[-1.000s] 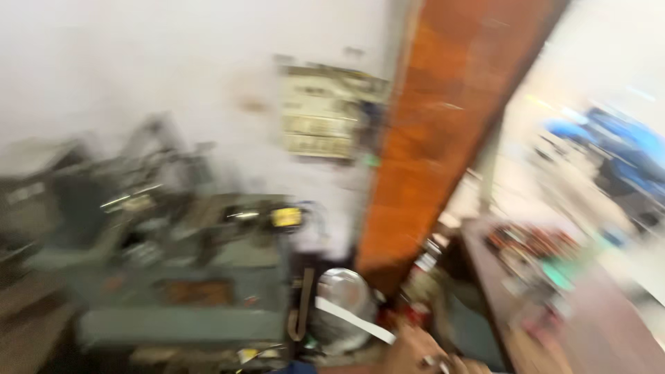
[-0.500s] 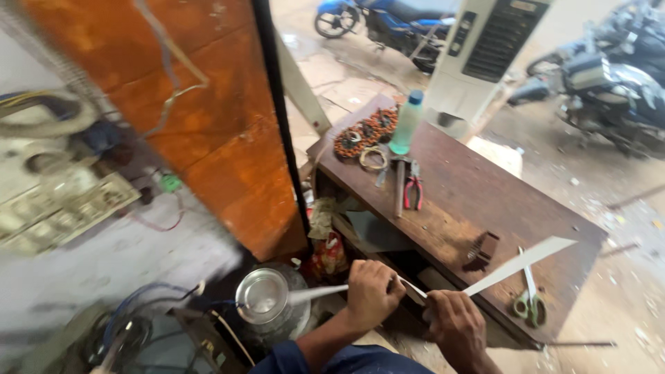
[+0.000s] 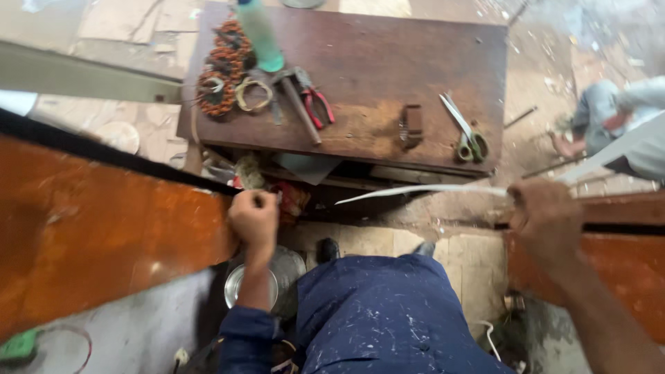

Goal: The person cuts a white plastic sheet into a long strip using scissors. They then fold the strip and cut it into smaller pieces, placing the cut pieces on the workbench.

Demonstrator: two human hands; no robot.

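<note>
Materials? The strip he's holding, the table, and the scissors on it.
Strip: pale, thin, bowing between the right hand and its free end, likely plastic or sheet metal. Table: dark brown wood, worn matte top. Scissors: bright metal blades, green handles, probably plastic.

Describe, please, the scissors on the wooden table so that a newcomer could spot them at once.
Start at the dark brown wooden table ahead of the person. The scissors lie near its right front corner, blades pointing up-left; alone among the tools there, they have green handles.
</note>
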